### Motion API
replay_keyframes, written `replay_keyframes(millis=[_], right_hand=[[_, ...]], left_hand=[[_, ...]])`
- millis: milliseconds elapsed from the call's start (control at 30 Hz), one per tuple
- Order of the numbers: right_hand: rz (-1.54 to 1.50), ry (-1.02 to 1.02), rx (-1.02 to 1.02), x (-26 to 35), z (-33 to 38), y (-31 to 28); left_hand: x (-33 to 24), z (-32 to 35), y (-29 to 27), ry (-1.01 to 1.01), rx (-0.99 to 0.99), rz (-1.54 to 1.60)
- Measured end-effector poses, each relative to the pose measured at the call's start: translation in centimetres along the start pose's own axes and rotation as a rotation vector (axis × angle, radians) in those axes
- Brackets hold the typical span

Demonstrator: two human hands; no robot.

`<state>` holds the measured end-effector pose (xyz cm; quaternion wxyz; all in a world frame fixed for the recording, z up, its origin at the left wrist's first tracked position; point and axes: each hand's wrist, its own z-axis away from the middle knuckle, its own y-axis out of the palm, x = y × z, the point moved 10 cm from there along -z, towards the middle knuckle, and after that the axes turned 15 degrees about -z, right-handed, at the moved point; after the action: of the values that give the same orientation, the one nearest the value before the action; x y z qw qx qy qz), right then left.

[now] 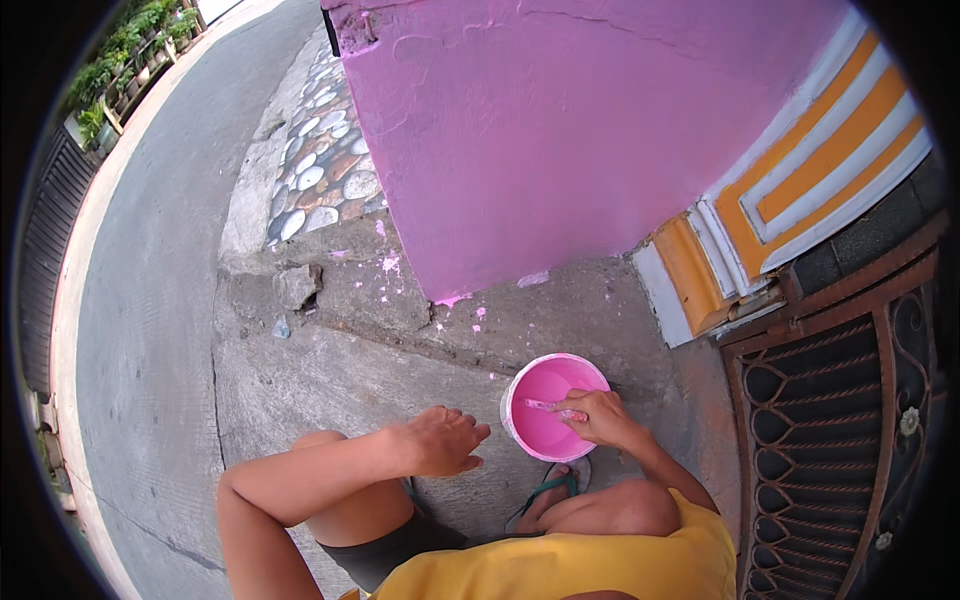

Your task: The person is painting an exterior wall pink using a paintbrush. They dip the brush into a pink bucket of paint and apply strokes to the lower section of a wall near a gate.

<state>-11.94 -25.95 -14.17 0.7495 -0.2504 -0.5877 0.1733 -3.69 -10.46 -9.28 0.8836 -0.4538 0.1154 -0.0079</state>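
A round bucket point(507, 425) of pink paint stands on the concrete in front of me, close to my foot. My right hand point(598, 418) reaches over its right rim, fingers closed around a paint-smeared paintbrush point(543, 405). The brush lies slantwise across the bucket's mouth, just above or touching the paint; I cannot tell which. To the left of the bucket, my left hand point(446, 441) hangs above my knee, empty, its fingers loosely bent and the thumb apart. Beyond the bucket rises a pink wall point(570, 140).
Pink splashes point(390, 262) mark the ground at the wall's foot. A loose stone point(297, 287) lies near a pebbled strip point(325, 160). At right are an orange and white pillar base point(690, 270) and a dark metal gate point(815, 430). A road point(170, 220) runs along the left.
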Motion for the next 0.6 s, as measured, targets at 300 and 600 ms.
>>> replay_keyframes(millis=[300, 600], right_hand=[[0.032, 0.048, -0.068, 0.7, 0.9, -2.6], [-0.114, 0.032, -0.156, 2.1, 2.3, -2.7]], left_hand=[[1.8, -0.6, 0.3, -0.032, 0.114, 0.005], [2.5, -0.9, -1.4, 0.040, 0.011, -0.062]])
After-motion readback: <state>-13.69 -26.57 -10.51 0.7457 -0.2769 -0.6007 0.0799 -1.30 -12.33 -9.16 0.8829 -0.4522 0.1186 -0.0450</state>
